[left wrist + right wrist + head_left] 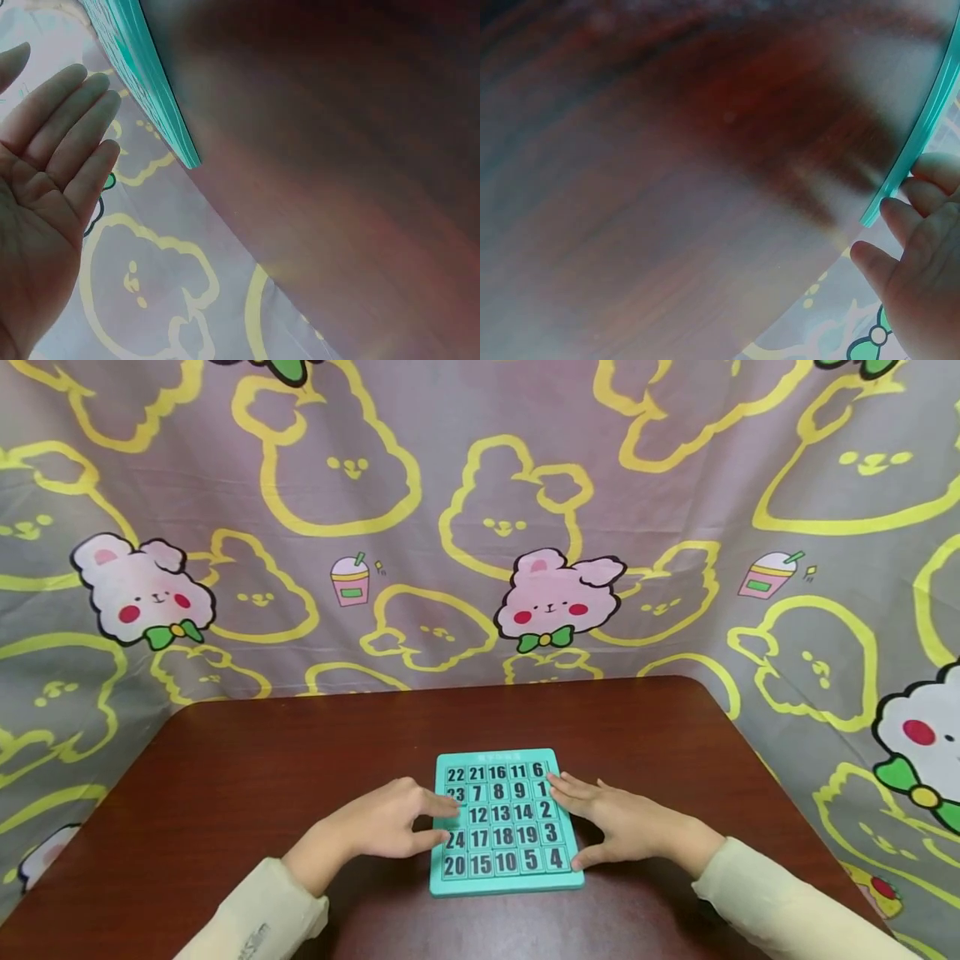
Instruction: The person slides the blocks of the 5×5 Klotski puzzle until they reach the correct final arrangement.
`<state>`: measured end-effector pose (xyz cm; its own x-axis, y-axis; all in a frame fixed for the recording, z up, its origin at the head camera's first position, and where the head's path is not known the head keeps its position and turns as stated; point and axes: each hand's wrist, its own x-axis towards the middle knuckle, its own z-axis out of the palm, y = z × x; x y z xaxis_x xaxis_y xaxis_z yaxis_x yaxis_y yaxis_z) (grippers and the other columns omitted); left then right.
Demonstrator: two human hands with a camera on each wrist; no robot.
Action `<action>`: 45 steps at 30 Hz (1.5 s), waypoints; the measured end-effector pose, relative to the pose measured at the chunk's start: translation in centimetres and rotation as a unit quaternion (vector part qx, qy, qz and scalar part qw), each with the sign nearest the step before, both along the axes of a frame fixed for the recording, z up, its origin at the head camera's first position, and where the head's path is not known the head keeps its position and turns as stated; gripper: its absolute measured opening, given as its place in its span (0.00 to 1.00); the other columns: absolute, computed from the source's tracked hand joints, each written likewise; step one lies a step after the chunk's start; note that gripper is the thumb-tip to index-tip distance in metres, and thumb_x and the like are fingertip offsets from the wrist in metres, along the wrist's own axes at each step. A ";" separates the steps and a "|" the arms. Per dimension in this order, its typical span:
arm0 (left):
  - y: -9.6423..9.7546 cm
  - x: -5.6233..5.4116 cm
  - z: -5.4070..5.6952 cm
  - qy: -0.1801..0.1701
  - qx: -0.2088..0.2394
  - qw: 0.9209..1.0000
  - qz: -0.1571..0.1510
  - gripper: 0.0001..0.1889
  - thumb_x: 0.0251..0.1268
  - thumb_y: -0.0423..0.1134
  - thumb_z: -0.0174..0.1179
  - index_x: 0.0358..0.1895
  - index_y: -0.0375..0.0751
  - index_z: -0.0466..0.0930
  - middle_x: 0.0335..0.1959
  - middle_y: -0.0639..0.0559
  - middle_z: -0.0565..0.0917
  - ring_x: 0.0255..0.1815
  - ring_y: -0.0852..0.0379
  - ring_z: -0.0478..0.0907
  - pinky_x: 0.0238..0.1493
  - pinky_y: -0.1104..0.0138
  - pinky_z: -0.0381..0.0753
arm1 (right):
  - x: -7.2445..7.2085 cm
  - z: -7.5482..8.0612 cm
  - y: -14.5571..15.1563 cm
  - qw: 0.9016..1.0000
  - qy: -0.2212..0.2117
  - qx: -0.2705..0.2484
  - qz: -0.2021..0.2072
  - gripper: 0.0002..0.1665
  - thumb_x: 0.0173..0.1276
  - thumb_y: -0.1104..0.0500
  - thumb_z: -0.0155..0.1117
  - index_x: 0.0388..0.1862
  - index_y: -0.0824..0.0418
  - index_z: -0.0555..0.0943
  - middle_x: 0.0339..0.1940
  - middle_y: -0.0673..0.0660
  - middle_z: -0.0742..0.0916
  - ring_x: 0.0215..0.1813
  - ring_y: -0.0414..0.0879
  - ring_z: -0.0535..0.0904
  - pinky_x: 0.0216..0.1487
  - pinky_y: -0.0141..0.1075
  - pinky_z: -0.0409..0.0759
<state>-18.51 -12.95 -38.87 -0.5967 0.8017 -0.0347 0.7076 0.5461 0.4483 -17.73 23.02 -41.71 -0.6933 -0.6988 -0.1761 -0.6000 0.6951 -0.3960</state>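
Note:
A turquoise number sliding puzzle (507, 885) lies flat on the table, its numbered tiles in rows and a gap at the left end of the middle row. My left hand (390, 818) reaches over its left side, a fingertip beside the gap below tile 23 and the thumb by tile 24. In the left wrist view that hand's fingers (71, 124) look extended. Along the puzzle's right side rests my right hand (626, 822), fingertips by tiles 6 and 1 and thumb near the lower right corner. The right wrist view shows its fingers (904, 217) against the turquoise edge (911, 154).
The puzzle lies on a dark reddish-brown table (315, 735) with rounded far corners. Behind and beside the table hangs a grey-pink curtain (450, 410) printed with cartoon rabbits, yellow outlines and drink cups. Light sleeves cover both forearms.

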 end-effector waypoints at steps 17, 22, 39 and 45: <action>0.2 -1.7 -0.9 -0.011 -0.021 0.999 0.031 0.19 0.68 0.44 0.61 0.59 0.42 0.84 0.60 0.49 0.83 0.09 0.71 0.44 0.16 0.73 0.53 | 0.2 0.3 -0.2 1.000 0.001 0.003 0.000 0.59 0.58 0.30 0.67 0.79 0.59 0.59 0.83 0.54 0.55 0.83 0.56 0.50 0.74 0.67 0.54; -0.1 -1.4 -1.0 -0.019 -0.013 0.999 0.038 0.19 0.68 0.44 0.61 0.58 0.42 0.84 0.60 0.48 0.83 0.08 0.71 0.45 0.16 0.73 0.55 | 0.1 0.3 -0.2 1.000 -0.002 0.007 -0.003 0.59 0.58 0.30 0.67 0.79 0.59 0.58 0.84 0.53 0.55 0.83 0.55 0.49 0.74 0.66 0.53; -0.1 0.7 -0.7 -0.042 -0.014 0.999 0.025 0.19 0.68 0.44 0.61 0.58 0.42 0.84 0.61 0.48 0.82 0.05 0.72 0.60 0.16 0.73 0.53 | 0.1 0.1 0.0 1.000 -0.004 0.004 -0.005 0.59 0.58 0.29 0.66 0.79 0.58 0.59 0.84 0.53 0.55 0.83 0.55 0.49 0.74 0.66 0.53; -0.3 0.7 -0.5 -0.009 -0.007 1.000 0.014 0.18 0.68 0.43 0.61 0.58 0.41 0.84 0.58 0.49 0.84 0.23 0.67 0.81 0.26 0.74 0.75 | 0.0 0.2 -0.1 1.000 -0.001 0.004 -0.002 0.59 0.58 0.29 0.66 0.79 0.59 0.59 0.84 0.53 0.54 0.83 0.55 0.49 0.74 0.66 0.53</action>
<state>-17.84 -13.27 -39.37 -0.6179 0.7841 -0.0578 0.6837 0.5722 0.4529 -17.71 22.96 -41.53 -0.6961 -0.6943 -0.1829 -0.5962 0.7009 -0.3915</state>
